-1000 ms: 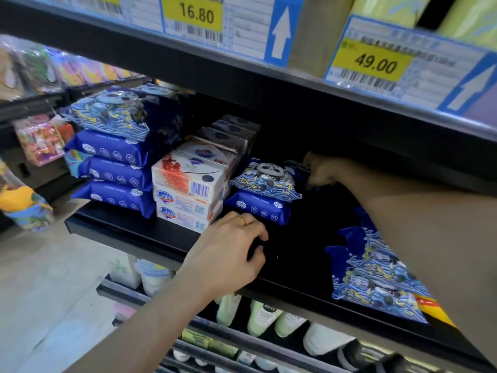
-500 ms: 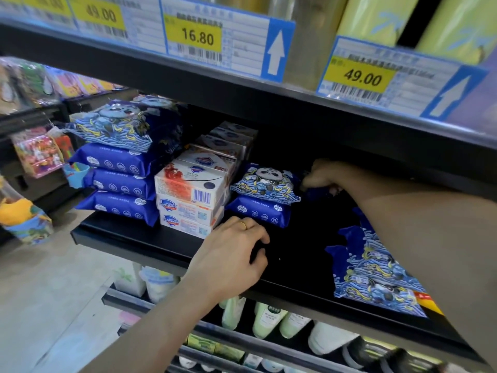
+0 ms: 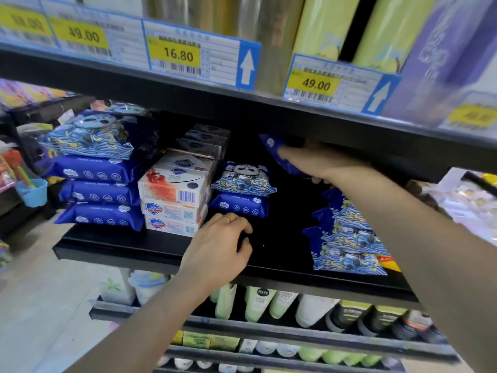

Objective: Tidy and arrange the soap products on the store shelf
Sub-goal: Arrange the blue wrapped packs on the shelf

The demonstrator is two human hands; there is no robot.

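Midway, our right hand point(image 3: 312, 164) gripped a blue soap pack point(image 3: 271, 146) raised behind the short two-pack pile point(image 3: 242, 193); our left hand point(image 3: 220, 246) rested, fingers curled and holding nothing, on the shelf point(image 3: 121, 249) before it. Right of that pile, loose packs point(image 3: 347, 238) remained unstacked.

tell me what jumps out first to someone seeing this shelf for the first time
The right hand lifts a blue soap pack at the back of the black shelf. Left of it stand stacked blue panda packs beside white soap boxes, while the left hand rests on the shelf's front edge.
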